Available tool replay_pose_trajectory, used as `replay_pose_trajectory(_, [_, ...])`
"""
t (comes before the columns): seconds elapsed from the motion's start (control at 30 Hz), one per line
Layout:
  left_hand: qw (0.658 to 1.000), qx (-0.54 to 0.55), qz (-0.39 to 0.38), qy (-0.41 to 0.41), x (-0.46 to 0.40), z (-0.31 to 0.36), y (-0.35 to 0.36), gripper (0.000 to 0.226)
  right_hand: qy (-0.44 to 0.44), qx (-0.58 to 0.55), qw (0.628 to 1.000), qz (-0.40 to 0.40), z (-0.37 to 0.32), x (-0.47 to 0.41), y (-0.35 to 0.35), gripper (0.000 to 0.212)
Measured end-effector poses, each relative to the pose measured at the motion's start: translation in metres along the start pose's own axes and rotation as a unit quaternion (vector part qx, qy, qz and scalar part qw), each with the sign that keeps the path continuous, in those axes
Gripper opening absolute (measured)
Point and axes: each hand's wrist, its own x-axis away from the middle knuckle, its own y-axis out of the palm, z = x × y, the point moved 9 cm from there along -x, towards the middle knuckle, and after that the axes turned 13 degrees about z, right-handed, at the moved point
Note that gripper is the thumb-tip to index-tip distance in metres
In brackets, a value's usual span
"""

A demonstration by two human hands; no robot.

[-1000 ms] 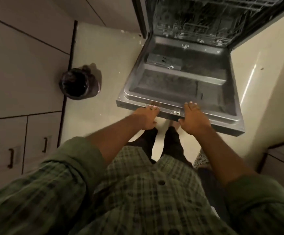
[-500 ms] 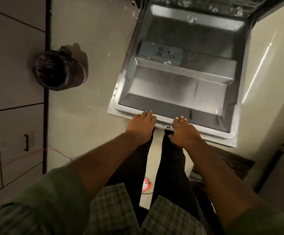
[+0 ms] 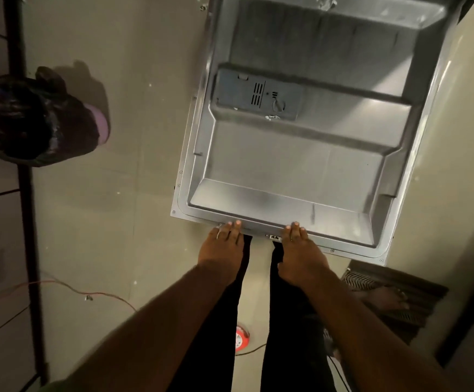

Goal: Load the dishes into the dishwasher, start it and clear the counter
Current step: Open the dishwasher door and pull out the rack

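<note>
Resting on the near edge of the dishwasher door (image 3: 300, 171), both hands have their fingers straight and together, fingertips on the metal rim: the left hand (image 3: 221, 247) toward the door's left corner, the right hand (image 3: 300, 253) near the middle, just right of the small latch (image 3: 274, 237). Neither hand curls round anything. The door lies folded down over the floor (image 3: 122, 193), its steel inner face up, with the grey detergent dispenser (image 3: 258, 94) set in its upper left part. A bin lined with a black bag (image 3: 32, 120) stands on the floor well to the left. A thin red wire (image 3: 100, 294) trails across the floor, and a dark mat (image 3: 394, 281) lies at the lower right, a bare foot (image 3: 382, 298) on it
</note>
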Motion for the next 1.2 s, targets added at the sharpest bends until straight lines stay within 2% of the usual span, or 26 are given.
replay_pose_trajectory(0.43, [0.999, 0.041, -0.004, -0.018, -0.025, 0.008, 0.017, 0.078, -0.010, -0.032, 0.999, 0.009, 0.006, -0.016, 0.025, 0.089])
replay_pose_trajectory(0.6, [0.997, 0.074, 0.020, -0.025, -0.046, -0.005, -0.025, 0.075, -0.029, -0.041, 0.999, -0.001, 0.008, -0.023, 0.003, 0.080])
replay_pose_trajectory(0.8, [0.994, 0.072, 0.080, -0.027, -0.086, -0.042, -0.123, 0.081, -0.029, -0.066, 0.994, 0.085, 0.023, -0.056, -0.085, 0.080])
replay_pose_trajectory(1.0, [0.979, 0.040, 0.198, -0.019, -0.135, -0.077, -0.236, 0.080, -0.016, -0.051, 0.967, 0.248, 0.049, -0.102, -0.215, 0.083])
replay_pose_trajectory(1.2, [0.949, 0.065, 0.309, -0.019, -0.164, -0.089, -0.353, 0.088, 0.001, -0.051, 0.936, 0.347, 0.061, -0.138, -0.344, 0.092])
